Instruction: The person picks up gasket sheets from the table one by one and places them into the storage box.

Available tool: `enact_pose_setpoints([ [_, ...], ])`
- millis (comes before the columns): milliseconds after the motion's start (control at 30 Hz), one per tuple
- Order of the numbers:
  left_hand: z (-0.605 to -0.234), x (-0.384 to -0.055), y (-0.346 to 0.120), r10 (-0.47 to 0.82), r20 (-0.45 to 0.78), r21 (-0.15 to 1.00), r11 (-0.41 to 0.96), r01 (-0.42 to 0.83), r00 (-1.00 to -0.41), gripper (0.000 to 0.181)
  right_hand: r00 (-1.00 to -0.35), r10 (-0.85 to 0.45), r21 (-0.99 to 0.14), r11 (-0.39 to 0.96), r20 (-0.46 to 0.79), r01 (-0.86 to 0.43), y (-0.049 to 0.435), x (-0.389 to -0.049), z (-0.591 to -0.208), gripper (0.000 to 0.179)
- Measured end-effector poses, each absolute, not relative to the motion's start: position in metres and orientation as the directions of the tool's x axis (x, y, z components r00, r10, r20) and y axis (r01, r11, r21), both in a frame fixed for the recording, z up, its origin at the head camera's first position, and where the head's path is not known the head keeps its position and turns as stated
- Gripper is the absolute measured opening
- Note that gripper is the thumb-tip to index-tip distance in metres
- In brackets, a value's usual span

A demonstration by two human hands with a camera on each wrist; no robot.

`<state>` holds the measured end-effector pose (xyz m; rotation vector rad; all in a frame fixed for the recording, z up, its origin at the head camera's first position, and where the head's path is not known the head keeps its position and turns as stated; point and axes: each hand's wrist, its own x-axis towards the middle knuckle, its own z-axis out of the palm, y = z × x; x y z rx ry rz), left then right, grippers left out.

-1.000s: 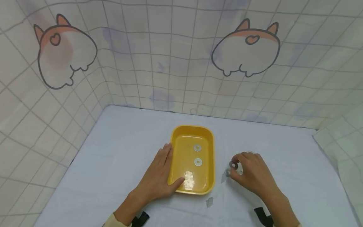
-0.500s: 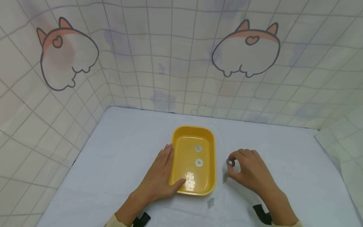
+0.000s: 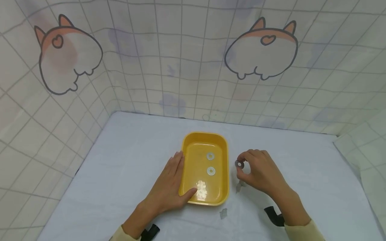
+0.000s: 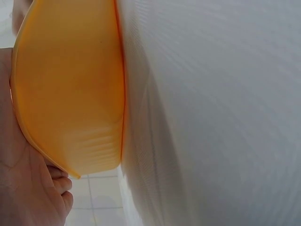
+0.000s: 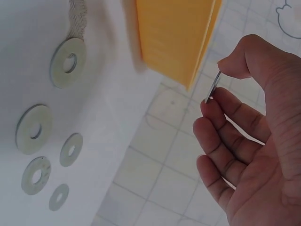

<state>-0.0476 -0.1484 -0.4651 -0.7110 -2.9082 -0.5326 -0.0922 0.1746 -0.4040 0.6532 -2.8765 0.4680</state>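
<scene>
My right hand [image 3: 262, 174] pinches a metal washer [image 3: 237, 164] between thumb and fingertips, just right of the yellow tray [image 3: 225, 180]. In the right wrist view that washer [image 5: 213, 86] shows edge-on, above the table. My left hand [image 3: 169, 185] rests along the tray's left side, fingers straight, thumb over the near rim. From the left wrist, the palm lies against the rim of the tray [image 4: 70, 84]. Two flat washers lie inside the tray, a far washer [image 3: 207, 156] and a nearer washer [image 3: 208, 171].
Several loose washers of different sizes lie on the white table, such as a large washer [image 5: 56, 70] and a small washer [image 5: 54, 202]; the right hand hides them from the head. Grey patches [image 3: 223, 213] mark the cloth. A tile-patterned curtain [image 3: 169, 67] surrounds the table.
My right hand has lifted away from the loose washers, carrying the pinched washer left and farther forward, closer to the tray. The left hand and the tray stay put.
</scene>
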Motion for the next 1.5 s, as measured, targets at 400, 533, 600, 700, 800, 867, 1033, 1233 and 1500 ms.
enact_pose_setpoints([
  [400, -0.464, -0.049, -0.147, 0.43, 0.182, 0.305, 0.83, 0.467, -0.884, 0.109, -0.902, -0.392, -0.278, 0.859, 0.181, -0.429, 0.165, -0.108, -0.398, 0.014],
  [533, -0.464, -0.049, -0.147, 0.429, 0.177, 0.307, 0.831, 0.464, -0.886, 0.109, -0.898, -0.406, -0.275, 0.856, 0.169, -0.439, 0.16, -0.112, -0.396, 0.016],
  [600, -0.464, -0.049, -0.147, 0.431, 0.17, 0.31, 0.83, 0.463, -0.886, 0.108, -0.894, -0.416, -0.273, 0.852, 0.167, -0.447, 0.158, -0.114, -0.395, 0.018],
  [700, -0.463, -0.049, -0.147, 0.429, 0.163, 0.32, 0.829, 0.459, -0.888, 0.108, -0.885, -0.433, -0.276, 0.841, 0.171, -0.465, 0.154, -0.118, -0.393, 0.019],
  [800, -0.464, -0.049, -0.146, 0.422, 0.168, 0.325, 0.829, 0.455, -0.891, 0.107, -0.873, -0.455, -0.284, 0.825, 0.177, -0.488, 0.15, -0.122, -0.391, 0.019],
  [867, -0.464, -0.048, -0.147, 0.417, 0.168, 0.327, 0.831, 0.45, -0.893, 0.106, -0.867, -0.468, -0.291, 0.817, 0.17, -0.498, 0.147, -0.124, -0.389, 0.019],
  [1033, -0.464, -0.048, -0.147, 0.412, 0.169, 0.328, 0.833, 0.445, -0.895, 0.107, -0.85, -0.5, -0.292, 0.799, 0.166, -0.527, 0.138, -0.131, -0.384, 0.017],
  [1233, -0.465, -0.047, -0.148, 0.411, 0.172, 0.321, 0.835, 0.446, -0.895, 0.108, -0.813, -0.544, -0.267, 0.768, 0.207, -0.582, 0.13, -0.139, -0.378, 0.017],
  [1500, -0.467, -0.046, -0.147, 0.424, 0.196, 0.309, 0.829, 0.466, -0.884, 0.108, -0.805, -0.562, -0.268, 0.76, 0.189, -0.593, 0.12, -0.145, -0.374, 0.016],
])
